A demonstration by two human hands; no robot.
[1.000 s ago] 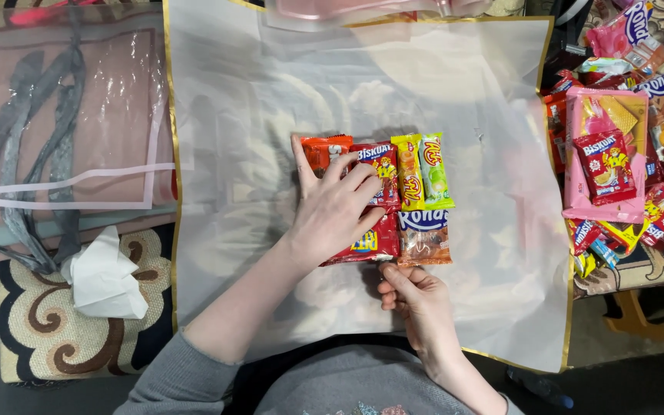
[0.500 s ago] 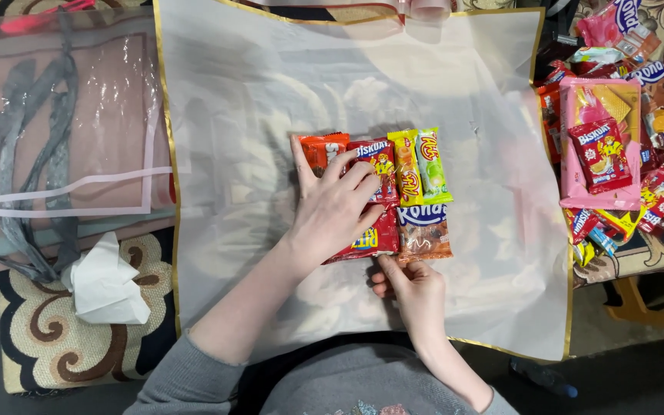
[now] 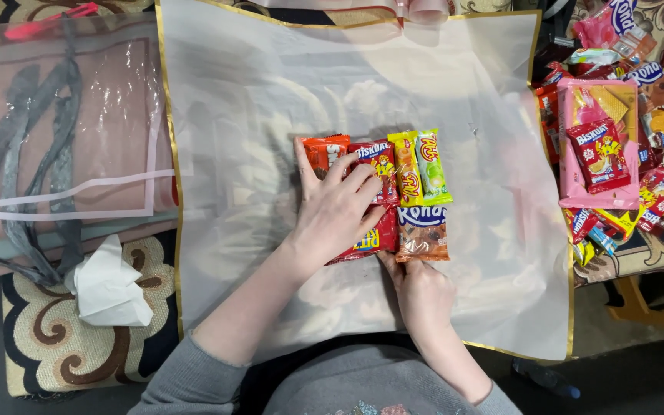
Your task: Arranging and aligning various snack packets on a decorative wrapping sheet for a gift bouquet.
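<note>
Head view: left hand [image 3: 336,207] is kept flat, fingers spread, pressing the red snack packets [image 3: 370,201]; right hand [image 3: 422,290] is unchanged, pinching the brown packet's [image 3: 422,233] lower edge; cluster is held mid-sheet on white wrapping sheet [image 3: 270,100], so alignment is judged ongoing

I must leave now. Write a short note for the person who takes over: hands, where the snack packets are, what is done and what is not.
Left hand: flat on the red packets in the middle of the translucent sheet.
Right hand: fingertips at the lower edge of the brown packet.
Done: a tight cluster of packets, with the yellow packet and green packet, lies on the sheet.
Left: the sheet is unfolded; more snacks in the pile at right.
</note>
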